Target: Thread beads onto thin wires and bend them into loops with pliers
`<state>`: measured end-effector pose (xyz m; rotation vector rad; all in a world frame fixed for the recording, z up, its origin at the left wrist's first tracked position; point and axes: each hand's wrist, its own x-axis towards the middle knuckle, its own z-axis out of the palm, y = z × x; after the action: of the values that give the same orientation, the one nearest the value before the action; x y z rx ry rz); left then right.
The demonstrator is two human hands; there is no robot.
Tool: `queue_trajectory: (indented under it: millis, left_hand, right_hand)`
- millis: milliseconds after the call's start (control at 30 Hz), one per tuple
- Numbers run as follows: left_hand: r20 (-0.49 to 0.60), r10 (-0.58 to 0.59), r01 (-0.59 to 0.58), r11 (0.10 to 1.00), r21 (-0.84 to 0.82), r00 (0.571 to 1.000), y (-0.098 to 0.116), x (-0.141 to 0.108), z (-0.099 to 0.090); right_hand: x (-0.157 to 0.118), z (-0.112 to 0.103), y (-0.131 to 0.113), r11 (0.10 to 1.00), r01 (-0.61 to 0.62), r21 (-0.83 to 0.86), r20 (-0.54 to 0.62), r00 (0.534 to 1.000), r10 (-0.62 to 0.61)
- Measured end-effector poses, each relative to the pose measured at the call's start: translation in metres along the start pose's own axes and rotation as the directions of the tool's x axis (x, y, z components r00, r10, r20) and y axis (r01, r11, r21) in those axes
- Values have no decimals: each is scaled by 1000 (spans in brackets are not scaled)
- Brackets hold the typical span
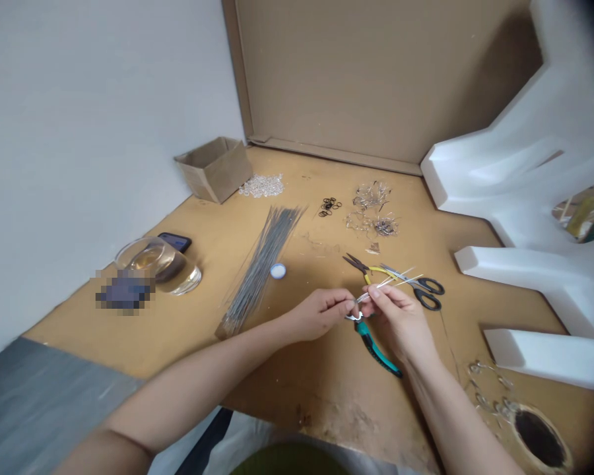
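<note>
My left hand (330, 311) and my right hand (398, 318) meet over the table, both pinching a few thin silvery wires (385, 282). The wire ends fan out past my right fingers. A small white piece (355, 316) shows under my fingertips; its kind cannot be made out. Just below lie pliers with teal and black handles (376, 353), their head hidden by my hands. Beyond my fingers rest yellow-handled long-nose pliers (357, 262) and black-handled scissors (428, 290). Left of my left hand is a long bundle of grey wires (264, 264).
A blue-and-white cap (278, 270) sits beside the bundle. Farther back are a cardboard box (215, 173), clear beads (262, 186), black rings (329, 206) and tangled wire pieces (372, 194). A glass (185, 280) and a phone (175, 241) stand left; white foam (505, 264) borders the right.
</note>
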<state>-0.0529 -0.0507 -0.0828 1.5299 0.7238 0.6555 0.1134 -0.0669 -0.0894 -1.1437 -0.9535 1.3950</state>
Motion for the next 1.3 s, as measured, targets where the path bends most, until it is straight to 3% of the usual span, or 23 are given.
queue_trajectory:
  millis: [133,233,600,1067,1133,1167,1233,1300]
  left_hand:
    - [-131,36,-28,998,61,991,-2,1,5]
    - [-147,36,-28,998,57,988,-4,1,7]
    - [20,36,-36,999,-1,999,4,-1,6]
    - [-20,-28,28,1000,2,999,-5,2,6]
    - [-71,-59,58,998,-17,996,-6,3,4]
    - [-95,-74,72,997,-25,993,-6,4,3]
    - [-135,-89,86,996,-27,987,-6,5,0]
    - [-161,-80,78,997,-18,984,-6,5,-3]
  right_hand:
    - [-7,10,1,992,117,-52,-122,985,-122]
    - [-9,11,-2,972,175,-157,-129,972,-196]
    - [-4,-2,-15,954,126,-272,96,990,-104]
    - [-2,-9,-12,936,97,-338,72,994,-78]
    - [-6,-12,-12,860,118,-496,95,992,-81]
    - [-11,-14,-12,771,156,-618,112,988,-109]
    - [-22,-18,-9,440,258,-860,180,961,-211]
    - [-34,-21,-6,100,308,-946,279,932,-233]
